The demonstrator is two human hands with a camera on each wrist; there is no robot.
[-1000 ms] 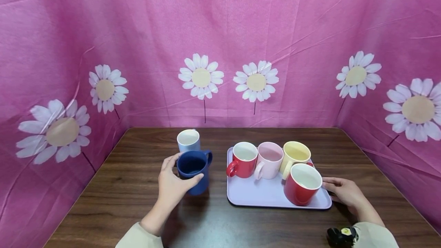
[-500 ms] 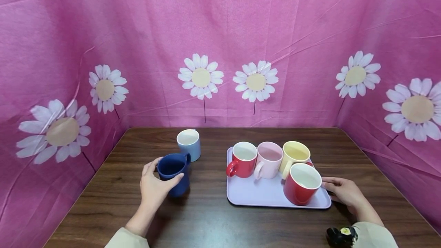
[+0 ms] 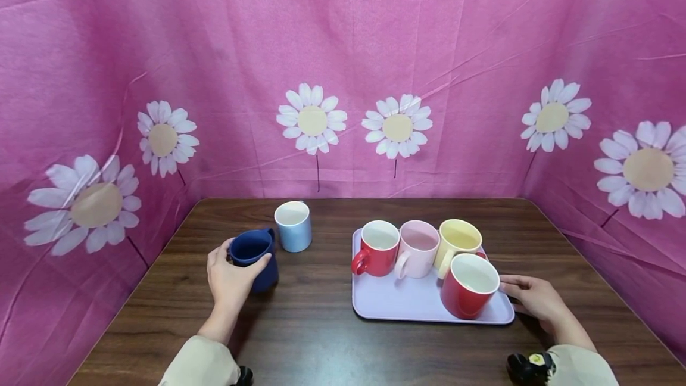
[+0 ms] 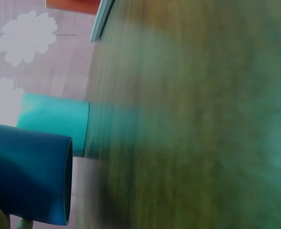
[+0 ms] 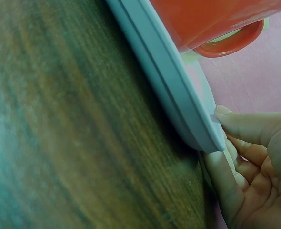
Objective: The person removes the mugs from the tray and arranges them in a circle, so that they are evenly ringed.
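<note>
My left hand [image 3: 227,282] grips a dark blue mug [image 3: 266,273] around its body, thumb on the near side and fingers on the far left. Its handle points toward the back. In the left wrist view the mug's base rim shows, held above the tabletop. Behind it to the right stands a light blue mug [image 3: 296,236], upright on the table. My right hand [image 3: 541,302] pinches the right edge of a lilac tray [image 3: 396,308]; the right wrist view has the thumb [image 5: 240,125] at the rim and a finger below.
On the tray stand a red mug [image 3: 383,261] at back left, a pink mug [image 3: 423,262] beside it, a yellow mug [image 3: 450,240] and a larger red mug [image 3: 463,299] at front right. A pink flowered curtain [image 3: 354,46] surrounds the brown wooden table [image 3: 321,338].
My left hand has carried the dark blue mug leftward, then slightly back, uncovering the light blue mug. My right hand and the tray have stayed in place.
</note>
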